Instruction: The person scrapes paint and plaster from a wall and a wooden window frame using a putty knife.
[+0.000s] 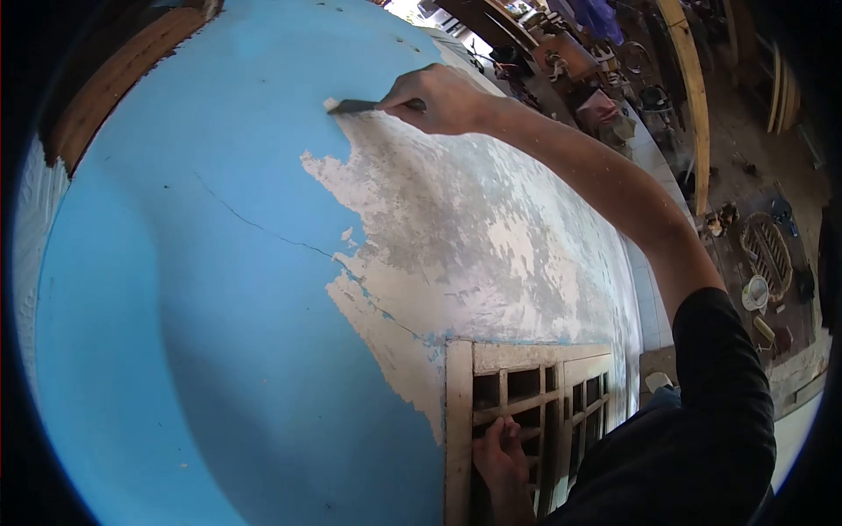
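My right hand is raised near the top of the view, its fingers closed round a scraper. The blade's tip touches the blue painted wall at the upper edge of a bare patch, where grey and whitish plaster shows. A small pale bit sits at the blade's tip. Low in the view, my left hand has its fingers hooked round a bar of the wooden window lattice. A thin crack runs across the blue paint into the bare patch.
A brown wooden beam borders the wall at the upper left. Far below on the right, the floor holds a wicker piece, a white bucket, long wooden boards and assorted clutter. A pale tiled ledge runs beside the wall.
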The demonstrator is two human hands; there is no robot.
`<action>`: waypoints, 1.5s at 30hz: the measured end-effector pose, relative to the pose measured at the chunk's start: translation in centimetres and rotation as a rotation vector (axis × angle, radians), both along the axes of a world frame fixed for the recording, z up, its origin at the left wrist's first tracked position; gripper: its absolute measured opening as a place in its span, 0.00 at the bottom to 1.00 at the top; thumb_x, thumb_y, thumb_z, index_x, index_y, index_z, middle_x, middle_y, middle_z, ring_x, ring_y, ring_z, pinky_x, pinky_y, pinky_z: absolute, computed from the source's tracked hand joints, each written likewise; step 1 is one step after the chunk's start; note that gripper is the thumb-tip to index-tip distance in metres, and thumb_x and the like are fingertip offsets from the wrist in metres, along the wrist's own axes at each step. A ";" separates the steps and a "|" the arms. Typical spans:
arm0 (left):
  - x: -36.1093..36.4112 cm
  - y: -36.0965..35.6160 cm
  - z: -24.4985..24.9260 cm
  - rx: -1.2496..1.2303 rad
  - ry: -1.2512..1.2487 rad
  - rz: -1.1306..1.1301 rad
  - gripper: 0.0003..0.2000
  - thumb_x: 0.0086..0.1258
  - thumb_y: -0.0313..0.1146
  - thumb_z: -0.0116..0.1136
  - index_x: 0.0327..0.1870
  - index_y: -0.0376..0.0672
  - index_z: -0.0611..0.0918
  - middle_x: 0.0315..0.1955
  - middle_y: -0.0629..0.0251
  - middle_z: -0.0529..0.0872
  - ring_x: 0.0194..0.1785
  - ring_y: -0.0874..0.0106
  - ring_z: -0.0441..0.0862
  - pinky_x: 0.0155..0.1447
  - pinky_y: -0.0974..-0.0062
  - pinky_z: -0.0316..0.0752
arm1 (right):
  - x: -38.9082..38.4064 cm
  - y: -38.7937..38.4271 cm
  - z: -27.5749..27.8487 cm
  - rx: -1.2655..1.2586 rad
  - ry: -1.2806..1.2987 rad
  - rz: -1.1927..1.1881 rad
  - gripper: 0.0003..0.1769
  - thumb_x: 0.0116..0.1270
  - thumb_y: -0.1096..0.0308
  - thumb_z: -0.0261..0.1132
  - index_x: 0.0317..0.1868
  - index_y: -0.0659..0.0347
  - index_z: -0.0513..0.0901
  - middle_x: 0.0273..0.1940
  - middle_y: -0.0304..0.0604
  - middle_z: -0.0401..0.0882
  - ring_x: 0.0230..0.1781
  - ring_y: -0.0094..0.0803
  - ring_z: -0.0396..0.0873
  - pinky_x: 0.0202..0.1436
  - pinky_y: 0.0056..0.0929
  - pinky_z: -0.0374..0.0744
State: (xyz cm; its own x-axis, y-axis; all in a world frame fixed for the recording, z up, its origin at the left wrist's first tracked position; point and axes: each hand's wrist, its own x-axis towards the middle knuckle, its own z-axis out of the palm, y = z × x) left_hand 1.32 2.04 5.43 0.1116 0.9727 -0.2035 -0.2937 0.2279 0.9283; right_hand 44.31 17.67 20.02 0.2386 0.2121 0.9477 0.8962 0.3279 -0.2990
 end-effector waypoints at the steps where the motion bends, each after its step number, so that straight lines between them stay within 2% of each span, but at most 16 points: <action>1: -0.1 0.0 0.0 0.010 0.001 -0.018 0.07 0.73 0.20 0.58 0.32 0.29 0.81 0.33 0.56 0.84 0.37 0.71 0.80 0.44 0.76 0.78 | 0.8 1.0 1.0 -0.179 0.056 -0.042 0.11 0.72 0.60 0.65 0.49 0.40 0.92 0.41 0.33 0.91 0.41 0.35 0.88 0.46 0.36 0.85; 6: 0.0 0.1 0.2 0.008 0.026 -0.040 0.06 0.72 0.19 0.57 0.33 0.28 0.82 0.33 0.56 0.84 0.37 0.72 0.79 0.43 0.77 0.78 | 0.9 0.3 1.7 -0.200 0.067 -0.017 0.12 0.72 0.60 0.65 0.50 0.41 0.92 0.45 0.35 0.91 0.45 0.39 0.88 0.48 0.41 0.85; 12: 0.0 0.1 0.2 0.033 -0.007 -0.072 0.03 0.72 0.18 0.57 0.38 0.27 0.81 0.34 0.57 0.83 0.37 0.72 0.79 0.43 0.76 0.77 | 1.9 2.4 3.1 -0.140 0.074 -0.006 0.12 0.71 0.64 0.65 0.50 0.43 0.92 0.45 0.37 0.91 0.43 0.42 0.88 0.49 0.39 0.85; 15: -0.3 0.4 -0.2 -0.022 0.020 -0.023 0.03 0.71 0.17 0.57 0.38 0.35 0.78 0.33 0.57 0.83 0.38 0.68 0.81 0.41 0.72 0.78 | 2.1 1.8 3.1 -0.118 0.068 -0.013 0.12 0.71 0.64 0.66 0.50 0.43 0.92 0.44 0.38 0.91 0.42 0.42 0.88 0.49 0.37 0.85; 19: -0.1 0.2 -0.1 -0.015 0.011 -0.021 0.03 0.71 0.17 0.57 0.40 0.35 0.79 0.34 0.56 0.83 0.38 0.67 0.81 0.41 0.71 0.78 | 2.0 2.6 2.5 -0.044 0.050 0.021 0.12 0.70 0.62 0.67 0.50 0.40 0.92 0.44 0.38 0.91 0.42 0.41 0.87 0.50 0.36 0.85; 22: -0.5 0.2 -0.3 -0.016 0.008 -0.031 0.03 0.71 0.17 0.57 0.39 0.35 0.79 0.34 0.56 0.83 0.39 0.67 0.81 0.41 0.70 0.77 | 2.8 4.3 5.9 0.006 0.061 -0.107 0.09 0.68 0.66 0.71 0.46 0.55 0.93 0.42 0.46 0.91 0.37 0.39 0.90 0.45 0.34 0.86; 23: -0.7 0.3 -0.5 -0.020 -0.003 -0.030 0.03 0.71 0.17 0.57 0.39 0.36 0.78 0.34 0.56 0.83 0.39 0.67 0.81 0.41 0.70 0.77 | 3.8 5.2 6.7 0.001 0.069 -0.106 0.09 0.68 0.66 0.71 0.46 0.54 0.93 0.42 0.46 0.91 0.37 0.40 0.90 0.45 0.34 0.86; 26: -0.4 0.0 0.0 -0.024 -0.016 -0.041 0.04 0.71 0.16 0.57 0.39 0.37 0.78 0.34 0.56 0.83 0.39 0.67 0.82 0.41 0.70 0.76 | 3.7 3.9 4.9 0.040 -0.013 -0.124 0.09 0.68 0.66 0.70 0.46 0.55 0.93 0.41 0.45 0.91 0.37 0.40 0.90 0.46 0.34 0.86; 27: -0.3 0.0 0.1 -0.020 -0.023 -0.041 0.05 0.71 0.16 0.57 0.39 0.38 0.78 0.34 0.56 0.83 0.39 0.66 0.82 0.41 0.70 0.76 | 2.5 1.4 4.2 -0.035 -0.041 -0.135 0.09 0.68 0.66 0.71 0.46 0.57 0.93 0.41 0.45 0.92 0.37 0.40 0.90 0.47 0.34 0.86; 30: -0.5 0.1 -0.3 -0.027 -0.007 -0.045 0.05 0.71 0.16 0.57 0.38 0.39 0.78 0.34 0.57 0.83 0.40 0.66 0.82 0.41 0.70 0.76 | 1.3 0.7 2.3 -0.019 -0.007 -0.074 0.10 0.69 0.65 0.70 0.46 0.57 0.93 0.41 0.45 0.92 0.37 0.40 0.90 0.48 0.34 0.86; 33: -0.2 0.1 0.1 -0.031 0.028 -0.038 0.06 0.71 0.16 0.58 0.39 0.40 0.78 0.34 0.57 0.83 0.40 0.67 0.82 0.40 0.71 0.76 | 2.4 2.0 4.3 -0.073 0.064 -0.094 0.10 0.71 0.63 0.68 0.48 0.54 0.92 0.41 0.43 0.92 0.35 0.40 0.90 0.47 0.35 0.87; 35: 0.1 -0.2 0.5 -0.023 0.011 -0.030 0.03 0.73 0.19 0.56 0.37 0.32 0.80 0.34 0.56 0.84 0.39 0.70 0.80 0.44 0.74 0.76 | 2.5 1.2 4.5 -0.136 0.084 -0.120 0.11 0.71 0.64 0.68 0.49 0.54 0.92 0.40 0.43 0.92 0.34 0.41 0.89 0.46 0.36 0.86; 36: 0.3 -0.2 0.6 -0.015 -0.002 -0.027 0.05 0.75 0.20 0.56 0.35 0.29 0.81 0.34 0.56 0.84 0.39 0.71 0.79 0.45 0.75 0.77 | 2.2 1.4 3.6 -0.100 0.052 -0.093 0.10 0.70 0.65 0.69 0.48 0.54 0.92 0.39 0.45 0.92 0.34 0.41 0.90 0.45 0.36 0.86; 38: 0.2 -0.2 0.9 -0.029 -0.007 -0.029 0.05 0.74 0.20 0.56 0.35 0.29 0.81 0.34 0.55 0.84 0.39 0.71 0.79 0.45 0.75 0.77 | 1.1 0.6 1.1 -0.021 0.004 -0.030 0.09 0.69 0.68 0.69 0.46 0.57 0.92 0.38 0.47 0.91 0.34 0.39 0.90 0.44 0.34 0.86; 40: 0.4 -0.2 0.8 -0.024 -0.017 -0.019 0.05 0.74 0.19 0.57 0.34 0.30 0.81 0.34 0.55 0.84 0.39 0.70 0.79 0.44 0.75 0.77 | -1.0 -1.2 -0.3 -0.089 0.115 0.042 0.08 0.68 0.72 0.69 0.45 0.60 0.92 0.38 0.48 0.91 0.35 0.36 0.90 0.45 0.33 0.86; 45: 0.5 -0.2 0.7 -0.031 -0.017 0.018 0.03 0.73 0.18 0.57 0.36 0.31 0.81 0.34 0.55 0.84 0.39 0.70 0.80 0.43 0.74 0.77 | 0.1 -0.2 1.0 -0.096 0.132 -0.033 0.08 0.69 0.70 0.69 0.45 0.59 0.92 0.39 0.46 0.91 0.34 0.38 0.89 0.44 0.34 0.85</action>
